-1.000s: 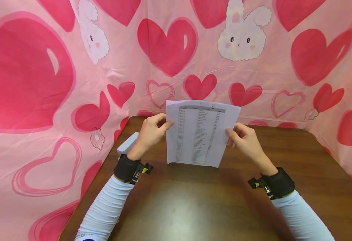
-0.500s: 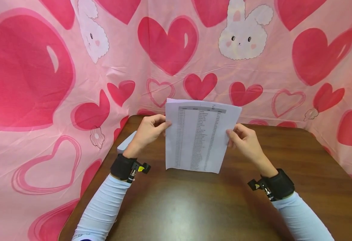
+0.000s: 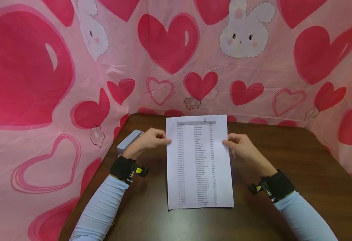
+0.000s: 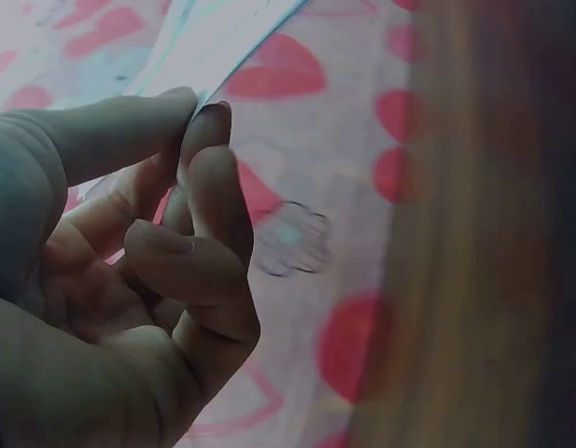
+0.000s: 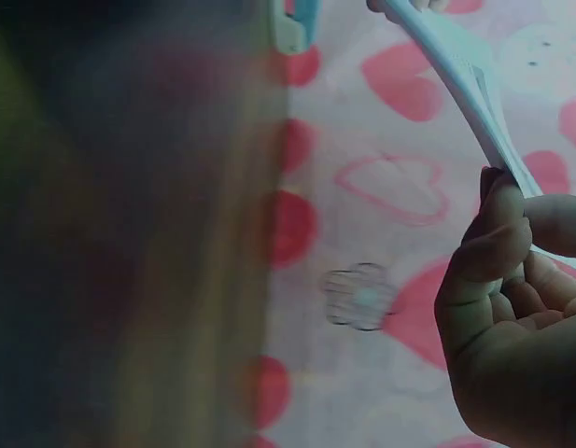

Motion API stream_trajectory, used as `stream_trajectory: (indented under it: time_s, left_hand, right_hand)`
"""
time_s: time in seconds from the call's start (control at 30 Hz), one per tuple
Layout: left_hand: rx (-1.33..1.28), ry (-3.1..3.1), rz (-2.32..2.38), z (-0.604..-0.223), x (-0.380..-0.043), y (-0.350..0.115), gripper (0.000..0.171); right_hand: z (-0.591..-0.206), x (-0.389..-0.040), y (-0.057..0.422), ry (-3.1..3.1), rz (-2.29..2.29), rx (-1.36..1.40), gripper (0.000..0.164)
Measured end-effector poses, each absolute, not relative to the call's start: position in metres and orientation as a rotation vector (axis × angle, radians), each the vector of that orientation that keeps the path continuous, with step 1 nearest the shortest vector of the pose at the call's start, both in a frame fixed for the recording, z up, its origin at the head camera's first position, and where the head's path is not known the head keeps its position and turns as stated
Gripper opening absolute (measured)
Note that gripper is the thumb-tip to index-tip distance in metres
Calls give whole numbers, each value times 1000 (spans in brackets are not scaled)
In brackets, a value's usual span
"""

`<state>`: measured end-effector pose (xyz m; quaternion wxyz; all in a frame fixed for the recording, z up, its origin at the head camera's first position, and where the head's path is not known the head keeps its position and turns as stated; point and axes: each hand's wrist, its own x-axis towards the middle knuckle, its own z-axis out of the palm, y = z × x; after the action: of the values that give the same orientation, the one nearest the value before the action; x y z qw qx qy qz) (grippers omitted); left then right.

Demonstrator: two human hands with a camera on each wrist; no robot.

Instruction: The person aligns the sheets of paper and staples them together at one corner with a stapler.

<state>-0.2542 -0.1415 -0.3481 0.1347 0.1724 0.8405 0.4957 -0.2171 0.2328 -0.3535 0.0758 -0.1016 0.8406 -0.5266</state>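
A few sheets of white printed paper (image 3: 191,164), with a grey header band and columns of small text, are held up facing the head camera. My left hand (image 3: 150,139) pinches the left edge between thumb and index finger, a little below the top corner. At about the same height, my right hand (image 3: 244,148) pinches the right edge. In the left wrist view the thumb (image 4: 129,126) lies flat against the paper (image 4: 227,42), with the other fingers curled behind. The right wrist view shows the paper (image 5: 460,79) nearly edge-on, as a thin stack.
A long blue-grey object, shaped like a stapler (image 3: 130,141), lies on the brown wooden table (image 3: 284,160) at the far left, partly behind the left wrist. A pink curtain (image 3: 176,57) with hearts and rabbits hangs around the table's far and left sides.
The paper has come down and straightened, so its full page now faces the head camera. Both hands have lowered with it, keeping their pinch on the side edges.
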Motion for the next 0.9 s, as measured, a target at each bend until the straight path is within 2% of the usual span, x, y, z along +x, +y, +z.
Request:
stream_trajectory:
  time_s: [0.2, 0.47, 0.9]
  left_hand:
    - [523, 2485, 1235, -373, -254, -134, 22]
    - [346, 2567, 1014, -402, -246, -120, 21]
    - [482, 2737, 562, -417, -241, -107, 30]
  right_hand:
    - [-381, -221, 236, 2399, -1545, -228, 33]
    - [-411, -219, 232, 2520, -1329, -256, 25]
    - [-422, -216, 223, 2482, -1129, -269, 16]
